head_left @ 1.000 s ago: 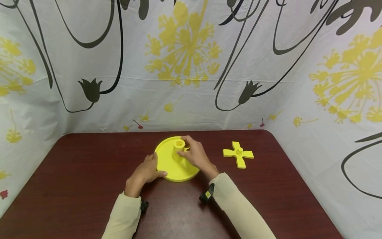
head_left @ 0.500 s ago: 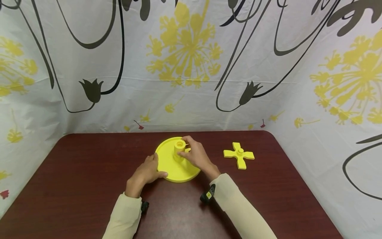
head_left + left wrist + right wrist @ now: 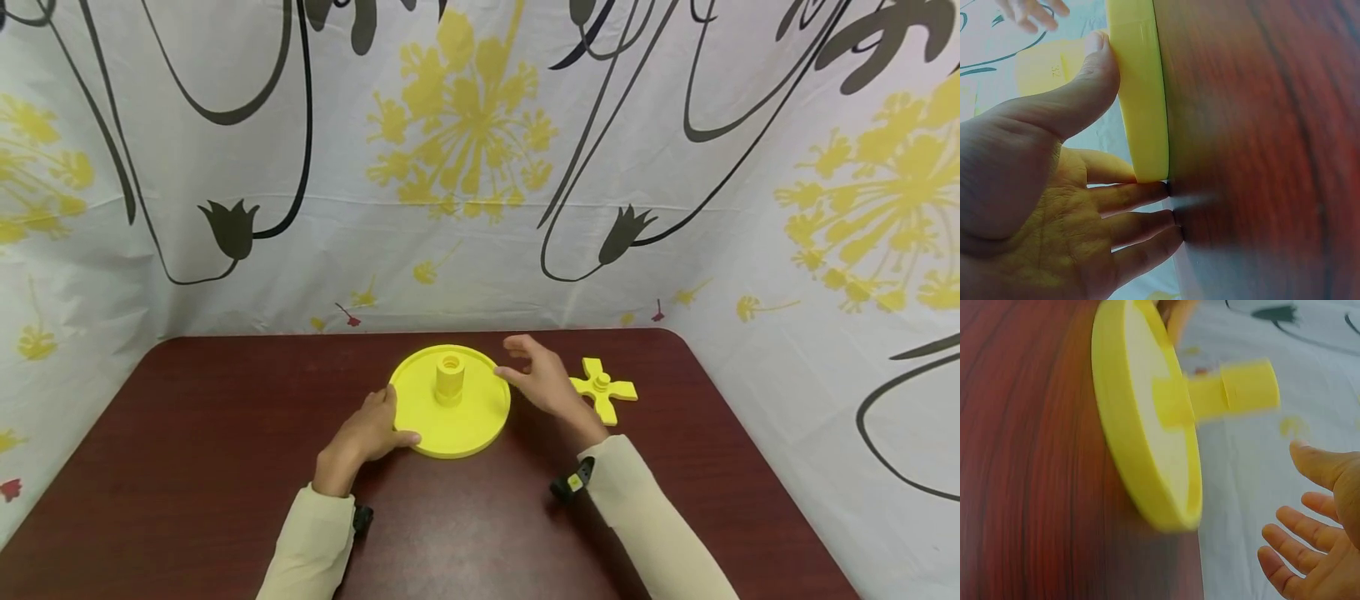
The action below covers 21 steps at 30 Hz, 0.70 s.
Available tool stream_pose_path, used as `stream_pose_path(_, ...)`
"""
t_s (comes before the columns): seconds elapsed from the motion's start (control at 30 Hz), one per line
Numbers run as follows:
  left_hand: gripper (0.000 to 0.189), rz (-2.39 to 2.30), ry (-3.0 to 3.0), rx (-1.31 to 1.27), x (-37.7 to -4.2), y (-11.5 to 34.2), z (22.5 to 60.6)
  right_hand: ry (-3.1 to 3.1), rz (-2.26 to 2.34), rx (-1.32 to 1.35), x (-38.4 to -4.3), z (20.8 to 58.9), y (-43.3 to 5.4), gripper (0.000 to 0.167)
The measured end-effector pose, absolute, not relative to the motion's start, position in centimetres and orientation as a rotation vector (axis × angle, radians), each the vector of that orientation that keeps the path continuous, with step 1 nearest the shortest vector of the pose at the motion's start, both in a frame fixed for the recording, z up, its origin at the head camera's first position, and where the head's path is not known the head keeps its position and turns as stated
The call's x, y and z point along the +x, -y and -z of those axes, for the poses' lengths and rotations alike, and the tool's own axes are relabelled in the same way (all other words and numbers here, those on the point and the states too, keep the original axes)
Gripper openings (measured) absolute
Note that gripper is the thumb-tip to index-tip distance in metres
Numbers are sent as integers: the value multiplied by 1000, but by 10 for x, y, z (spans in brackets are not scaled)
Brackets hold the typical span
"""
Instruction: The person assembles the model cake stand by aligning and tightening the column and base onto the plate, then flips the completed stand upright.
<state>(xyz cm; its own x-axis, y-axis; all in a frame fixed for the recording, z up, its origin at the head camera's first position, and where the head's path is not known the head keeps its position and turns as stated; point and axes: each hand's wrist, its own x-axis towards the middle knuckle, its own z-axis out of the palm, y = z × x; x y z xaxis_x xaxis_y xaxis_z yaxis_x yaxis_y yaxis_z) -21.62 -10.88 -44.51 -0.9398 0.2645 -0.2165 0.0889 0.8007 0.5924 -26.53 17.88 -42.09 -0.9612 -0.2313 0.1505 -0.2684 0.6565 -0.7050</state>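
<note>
A round yellow plate with a raised rim (image 3: 483,417) lies on the table, and a hollow yellow post (image 3: 450,379) stands upright at its centre. My left hand (image 3: 367,429) holds the plate's left edge; in the left wrist view its thumb (image 3: 1088,81) lies over the rim while the fingers reach down the outer side to the tabletop. Just off the plate's right edge is my right hand (image 3: 543,379), with nothing in it. The right wrist view shows its fingers (image 3: 1300,534) spread, apart from the post.
A yellow four-armed cross with a round peg (image 3: 602,383) lies on the dark wood table (image 3: 225,433), right of the plate and partly behind my right hand. A printed white cloth (image 3: 480,283) hangs along the table's back and sides.
My right hand has let go of the post and moved right, past the plate's rim toward the cross. The left hand and the plate have stayed in place.
</note>
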Motion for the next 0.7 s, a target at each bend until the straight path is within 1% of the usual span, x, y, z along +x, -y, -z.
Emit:
stream_pose_path(0.17, 96, -874, -2693, 265, -216, 109, 446, 2829, -1155, 312, -264, 421, -221, 56)
stream_pose_path(0.4, 96, -873, -2687, 260, -217, 110, 446, 2852, -1047, 232, -259, 430, -276, 56)
stream_pose_path(0.7, 97, -868, -2696, 273, -215, 109, 445, 2857, -915, 125, -247, 442, -320, 54)
